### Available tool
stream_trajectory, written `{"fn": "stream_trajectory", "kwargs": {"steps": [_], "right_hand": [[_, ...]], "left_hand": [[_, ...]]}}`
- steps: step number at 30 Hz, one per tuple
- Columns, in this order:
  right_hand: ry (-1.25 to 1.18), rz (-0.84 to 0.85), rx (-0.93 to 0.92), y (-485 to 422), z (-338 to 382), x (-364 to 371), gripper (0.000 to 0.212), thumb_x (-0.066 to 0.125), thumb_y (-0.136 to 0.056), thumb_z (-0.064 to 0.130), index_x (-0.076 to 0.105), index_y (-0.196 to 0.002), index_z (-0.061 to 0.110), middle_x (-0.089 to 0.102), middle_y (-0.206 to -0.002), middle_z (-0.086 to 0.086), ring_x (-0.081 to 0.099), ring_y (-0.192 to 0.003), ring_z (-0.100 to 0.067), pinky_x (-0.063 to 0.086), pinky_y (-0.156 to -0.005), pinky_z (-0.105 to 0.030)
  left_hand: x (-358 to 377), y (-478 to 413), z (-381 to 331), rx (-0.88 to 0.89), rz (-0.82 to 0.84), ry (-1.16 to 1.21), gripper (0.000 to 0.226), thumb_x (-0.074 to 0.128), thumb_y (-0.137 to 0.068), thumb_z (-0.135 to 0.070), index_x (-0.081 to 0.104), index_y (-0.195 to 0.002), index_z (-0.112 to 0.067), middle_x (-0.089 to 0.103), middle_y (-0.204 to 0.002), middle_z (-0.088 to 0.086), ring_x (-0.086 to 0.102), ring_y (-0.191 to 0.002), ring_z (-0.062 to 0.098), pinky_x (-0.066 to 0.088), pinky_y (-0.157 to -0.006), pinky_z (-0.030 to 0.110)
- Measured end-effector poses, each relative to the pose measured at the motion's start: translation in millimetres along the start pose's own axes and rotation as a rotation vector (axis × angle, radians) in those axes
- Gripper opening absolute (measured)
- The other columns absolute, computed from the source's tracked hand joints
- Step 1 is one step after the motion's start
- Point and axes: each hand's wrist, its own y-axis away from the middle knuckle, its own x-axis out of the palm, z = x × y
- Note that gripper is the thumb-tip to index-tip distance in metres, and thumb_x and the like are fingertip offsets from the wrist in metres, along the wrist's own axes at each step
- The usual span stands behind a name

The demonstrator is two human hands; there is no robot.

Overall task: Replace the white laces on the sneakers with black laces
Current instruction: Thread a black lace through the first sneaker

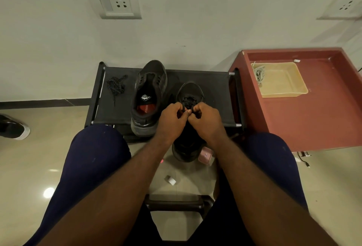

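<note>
- Head view: a black lace (186,103) on the nearer sneaker (191,89) is pinched by the curled fingers of both the left hand (171,117) and the right hand (207,121).
- Just beside it, an unlaced sneaker (150,81) is set on the black rack (213,88); "FOAM" is partly legible on its red insole patch (144,108).
- A spare black lace (115,85) is left on the rack; white laces (259,73) are piled in the beige tray (284,93).

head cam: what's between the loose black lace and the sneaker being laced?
Head view: the other black sneaker, unlaced, stands between the loose black lace and the sneaker being laced.
</note>
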Motion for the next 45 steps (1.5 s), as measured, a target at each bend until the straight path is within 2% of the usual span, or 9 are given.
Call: {"fn": "stream_trajectory", "kwargs": {"steps": [9, 14, 17, 22, 25, 28, 33, 36, 45], "right_hand": [[-0.159, -0.121, 0.046, 6, 1, 3, 0.010, 0.069, -0.089, 0.013, 0.062, -0.088, 0.020, 0.064, -0.082, 0.009, 0.061, -0.077, -0.006, 0.052, -0.072, -0.023], [-0.931, -0.075, 0.348, 3, 9, -8, 0.005, 0.059, -0.096, 0.006, 0.063, -0.094, 0.006, 0.071, -0.093, -0.011, 0.068, -0.083, -0.017, 0.058, -0.072, -0.026], [-1.142, -0.080, 0.285, -1, 18, -20, 0.008, 0.051, -0.103, 0.009, 0.057, -0.098, 0.012, 0.073, -0.094, -0.009, 0.071, -0.086, -0.017, 0.057, -0.073, -0.024], [-0.713, -0.121, 0.161, -6, 13, -13, 0.010, 0.060, -0.100, 0.018, 0.059, -0.108, 0.013, 0.072, -0.102, -0.006, 0.069, -0.094, -0.018, 0.056, -0.079, -0.027], [-0.372, -0.058, 0.230, -3, -1, 5, 0.018, 0.070, -0.093, 0.021, 0.067, -0.106, 0.009, 0.071, -0.099, -0.006, 0.068, -0.092, -0.018, 0.057, -0.080, -0.033], [-0.273, -0.011, 0.142, -4, -4, 5, 0.018, 0.070, -0.093, 0.025, 0.072, -0.104, 0.011, 0.072, -0.096, 0.000, 0.068, -0.092, -0.015, 0.057, -0.082, -0.033], [-0.392, 0.013, 0.133, -6, -3, 9, 0.024, 0.069, -0.095, 0.024, 0.071, -0.113, 0.008, 0.073, -0.103, -0.005, 0.070, -0.098, -0.017, 0.058, -0.088, -0.033], [-0.560, 0.047, 0.209, -5, -5, 12, 0.021, 0.070, -0.094, 0.021, 0.072, -0.111, 0.009, 0.075, -0.102, -0.005, 0.072, -0.098, -0.018, 0.058, -0.093, -0.043], [-0.379, -0.068, 0.109, 2, 6, 15, 0.009, 0.064, -0.096, 0.010, 0.068, -0.103, 0.011, 0.069, -0.095, 0.000, 0.066, -0.087, -0.010, 0.053, -0.077, -0.021]], "left_hand": [[7, 8, -1, 0.022, -0.076, -0.034, 0.019, 0.064, -0.093, -0.022, 0.060, -0.080, -0.009, 0.055, -0.084, 0.003, 0.054, -0.077, 0.018, 0.045, -0.070, 0.031], [3, 1, -3, -0.024, -0.112, 0.106, 0.030, 0.060, -0.097, -0.022, 0.061, -0.078, 0.001, 0.062, -0.077, 0.012, 0.059, -0.073, 0.024, 0.047, -0.070, 0.038], [-3, -2, -10, -0.001, -0.191, 0.137, 0.030, 0.058, -0.098, -0.022, 0.062, -0.078, 0.000, 0.065, -0.074, 0.012, 0.060, -0.072, 0.027, 0.048, -0.069, 0.039], [-4, 7, -19, 0.065, -0.212, 0.110, 0.027, 0.057, -0.099, -0.016, 0.054, -0.072, -0.010, 0.054, -0.066, -0.002, 0.050, -0.060, 0.011, 0.042, -0.059, 0.025], [1, 6, -8, 0.026, -0.212, 0.066, 0.022, 0.060, -0.097, -0.016, 0.061, -0.077, -0.007, 0.056, -0.076, 0.003, 0.051, -0.071, 0.014, 0.040, -0.068, 0.026], [-7, -3, -2, -0.003, -0.110, 0.060, 0.012, 0.065, -0.093, -0.013, 0.070, -0.093, -0.003, 0.068, -0.098, 0.007, 0.061, -0.090, 0.013, 0.040, -0.076, 0.009], [-14, -5, -2, -0.051, -0.054, 0.104, 0.019, 0.072, -0.088, -0.013, 0.063, -0.070, -0.013, 0.074, -0.092, 0.001, 0.068, -0.088, 0.009, 0.052, -0.080, 0.021], [-14, -1, -4, -0.050, -0.090, 0.047, 0.022, 0.070, -0.090, -0.015, 0.060, -0.071, -0.008, 0.068, -0.082, -0.003, 0.062, -0.075, 0.003, 0.043, -0.067, 0.007], [-7, 6, -8, -0.034, -0.185, 0.060, 0.020, 0.066, -0.092, -0.012, 0.060, -0.073, -0.014, 0.068, -0.081, -0.007, 0.058, -0.070, -0.002, 0.039, -0.064, 0.004]]}}
